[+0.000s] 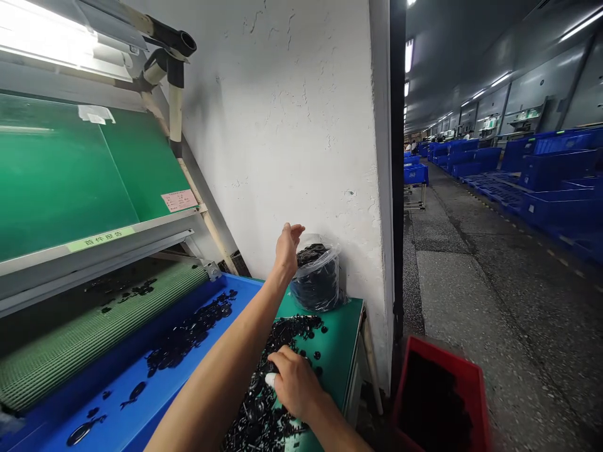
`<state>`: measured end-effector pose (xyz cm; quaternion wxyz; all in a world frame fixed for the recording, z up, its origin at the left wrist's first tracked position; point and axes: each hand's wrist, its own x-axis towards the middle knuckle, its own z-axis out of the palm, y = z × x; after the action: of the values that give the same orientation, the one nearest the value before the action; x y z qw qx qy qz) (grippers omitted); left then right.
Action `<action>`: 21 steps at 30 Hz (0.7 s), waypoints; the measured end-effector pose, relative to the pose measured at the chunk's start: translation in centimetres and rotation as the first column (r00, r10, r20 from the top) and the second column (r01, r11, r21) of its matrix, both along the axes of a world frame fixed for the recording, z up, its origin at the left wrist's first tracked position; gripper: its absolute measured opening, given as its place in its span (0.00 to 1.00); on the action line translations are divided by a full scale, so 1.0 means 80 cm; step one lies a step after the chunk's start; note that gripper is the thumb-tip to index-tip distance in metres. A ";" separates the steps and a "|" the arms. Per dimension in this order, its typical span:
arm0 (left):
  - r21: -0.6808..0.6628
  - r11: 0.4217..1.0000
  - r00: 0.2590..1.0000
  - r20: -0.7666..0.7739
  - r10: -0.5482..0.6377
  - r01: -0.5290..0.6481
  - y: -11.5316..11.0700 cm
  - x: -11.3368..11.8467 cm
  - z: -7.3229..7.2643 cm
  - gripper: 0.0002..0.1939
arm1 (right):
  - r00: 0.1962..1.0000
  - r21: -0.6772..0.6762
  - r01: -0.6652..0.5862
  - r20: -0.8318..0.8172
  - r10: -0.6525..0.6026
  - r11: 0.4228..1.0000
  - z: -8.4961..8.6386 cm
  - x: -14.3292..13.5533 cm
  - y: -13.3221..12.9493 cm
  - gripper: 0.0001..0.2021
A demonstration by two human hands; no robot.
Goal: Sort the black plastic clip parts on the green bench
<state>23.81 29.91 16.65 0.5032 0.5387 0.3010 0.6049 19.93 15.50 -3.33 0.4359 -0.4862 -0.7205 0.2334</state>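
Note:
My left hand [288,247] is raised beside a clear plastic bag [318,276] filled with black parts. Its fingers stretch out near the bag's open top, and I see nothing held in them. Lower down, my right hand [294,382] rests at the edge of a pile of small black plastic parts [257,405] on a green tabletop [336,348]. Its fingers are curled in towards the thumb, whose tip has a white wrapping. Whatever sits between those fingertips is too small or hidden to name. Several round black pieces lie loose right of the pile.
A blue tray [162,392] with scattered black parts runs along the left, below a green ribbed conveyor belt [117,320]. Beyond the bag rises a white wall [292,138]. A red bin [475,389] with dark contents stands on the floor at right. Blue crates [556,201] line the aisle.

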 end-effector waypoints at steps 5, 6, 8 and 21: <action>0.069 0.989 0.990 0.070 0.123 -0.128 -0.033 -0.029 0.010 0.15 | 0.973 -0.064 -0.010 -0.229 -0.005 0.998 -0.003 0.003 0.013 0.23; 0.077 0.985 0.987 0.066 0.148 -0.152 -0.046 -0.046 0.006 0.14 | 0.959 -0.092 -0.026 -0.284 -0.001 0.995 -0.005 0.003 0.016 0.22; 0.071 0.979 0.982 0.031 0.188 -0.190 -0.078 -0.088 -0.010 0.15 | 0.921 -0.155 -0.098 -0.387 0.031 0.983 -0.008 0.002 0.021 0.19; -0.409 0.908 0.941 -0.333 -0.061 -0.086 -0.266 -0.266 -0.171 0.15 | 0.770 -0.233 -0.438 -0.596 0.228 0.868 0.007 -0.021 -0.040 0.16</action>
<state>2.54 8.60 3.01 0.5436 0.5122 0.5087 0.4283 18.28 12.29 -2.79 0.4783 -0.3313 -0.5850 0.5650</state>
